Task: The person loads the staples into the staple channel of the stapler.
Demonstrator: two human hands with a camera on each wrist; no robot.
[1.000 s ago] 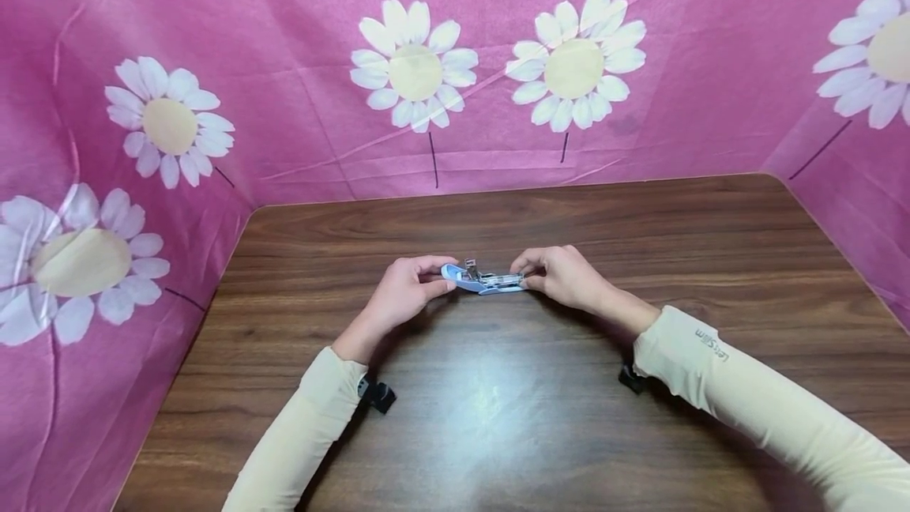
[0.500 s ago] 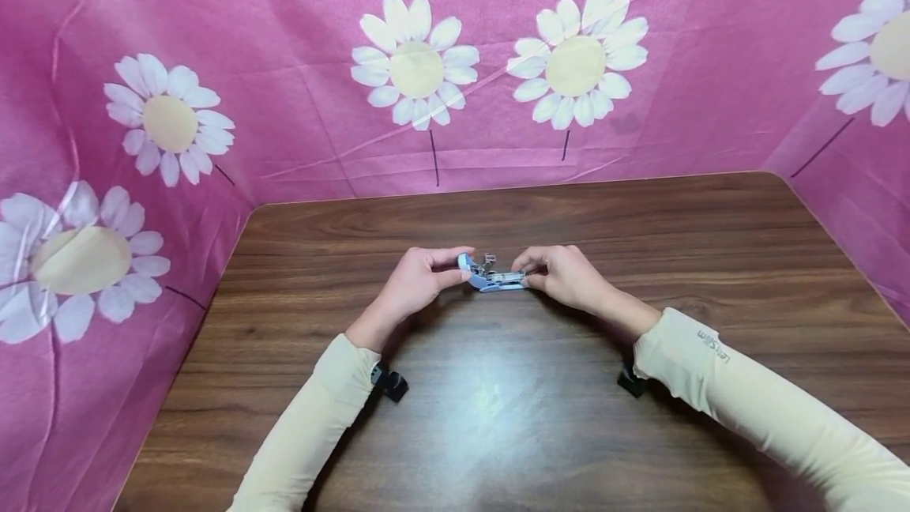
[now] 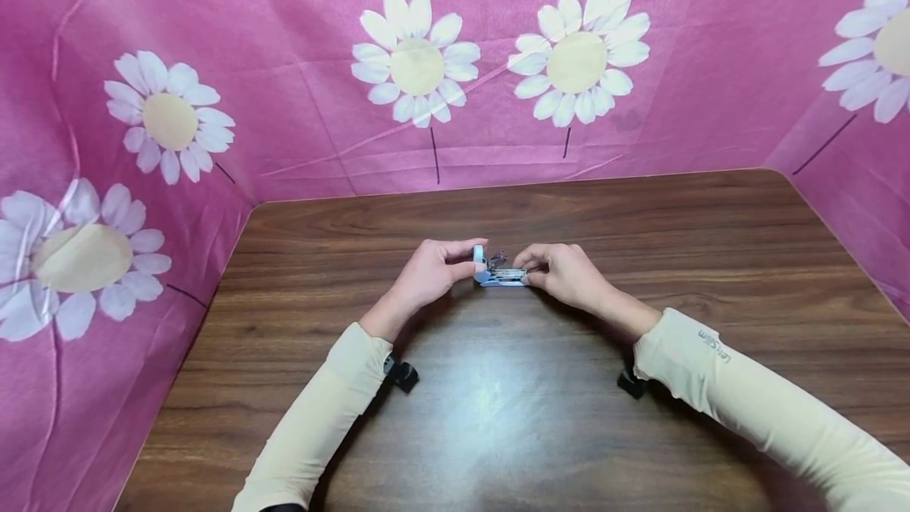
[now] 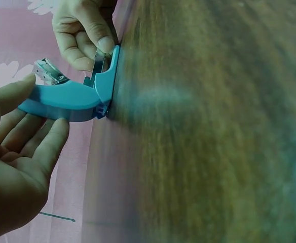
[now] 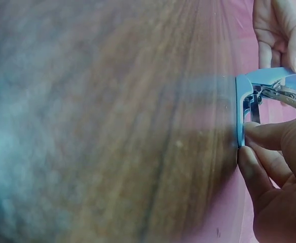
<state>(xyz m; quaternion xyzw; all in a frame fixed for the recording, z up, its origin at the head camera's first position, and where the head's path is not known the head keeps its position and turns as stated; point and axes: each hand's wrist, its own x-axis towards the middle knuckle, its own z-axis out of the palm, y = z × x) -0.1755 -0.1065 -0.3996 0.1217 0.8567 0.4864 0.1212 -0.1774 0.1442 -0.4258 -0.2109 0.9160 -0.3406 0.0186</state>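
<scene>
A light blue stapler (image 3: 502, 284) stands on the table with its top arm swung up and its metal parts exposed. My left hand (image 3: 429, 273) pinches that raised blue arm (image 4: 62, 101) between thumb and fingers. Out of the arm's inner side sticks a metal piece (image 5: 289, 96), tilted away from it. At the other end, my right hand (image 3: 571, 272) pinches the base near its tip, beside the metal staple rail (image 4: 99, 62). Its fingertips cover the end of the base in the right wrist view.
The brown wood-grain table (image 3: 490, 417) stretches around both hands. Pink cloth (image 3: 306, 101) printed with white daisies borders it at the back and sides. A black wrist camera (image 3: 407, 377) hangs below the left sleeve, another black device (image 3: 630, 383) below the right.
My left hand has moved right and slightly up, tilting the stapler's arm from nearly flat to roughly upright. My right hand has stayed almost still at the base.
</scene>
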